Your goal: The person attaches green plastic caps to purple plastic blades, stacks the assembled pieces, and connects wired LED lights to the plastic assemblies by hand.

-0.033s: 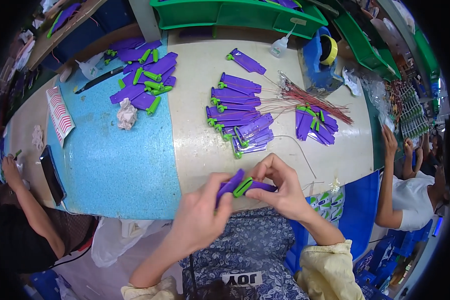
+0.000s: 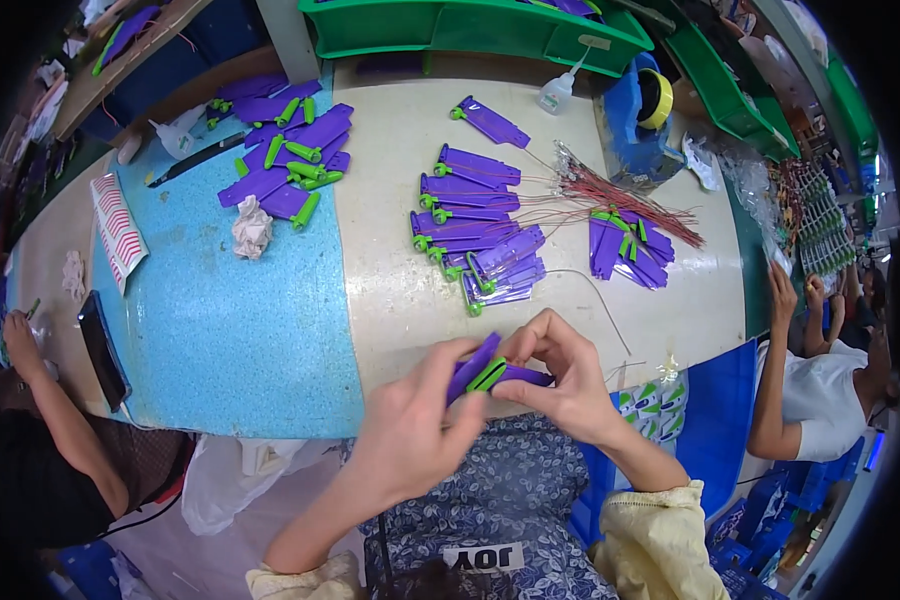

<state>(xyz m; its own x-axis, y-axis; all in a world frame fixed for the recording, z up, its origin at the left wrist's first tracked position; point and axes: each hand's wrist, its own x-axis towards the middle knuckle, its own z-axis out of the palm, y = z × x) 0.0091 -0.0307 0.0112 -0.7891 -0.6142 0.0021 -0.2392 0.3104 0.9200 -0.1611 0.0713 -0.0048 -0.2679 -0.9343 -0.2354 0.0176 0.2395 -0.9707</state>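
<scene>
Over the table's front edge, my left hand (image 2: 417, 420) pinches one end of a flat purple plastic part (image 2: 473, 366). A slotted green end piece (image 2: 488, 373) sits at its middle, facing up. My right hand (image 2: 562, 378) is closed on the purple portion (image 2: 525, 375) to the right of the green piece. Whether the two purple portions are one piece or two, I cannot tell. Beyond my hands lies a row of purple parts with green ends (image 2: 470, 210), some with thin wires running to a bundle of red wires (image 2: 630, 195).
A pile of purple and green parts (image 2: 290, 150) lies on the blue mat (image 2: 250, 340), beside crumpled tissue (image 2: 253, 228). A smaller stack (image 2: 630, 250), a glue bottle (image 2: 558, 92) and a tape dispenser (image 2: 630, 130) stand at right. Green bins (image 2: 470, 30) line the back. Other people work on both sides.
My left hand has shifted slightly, its fingers loosening a little on the purple part, which is tilted more upright. My right hand stays nearly still.
</scene>
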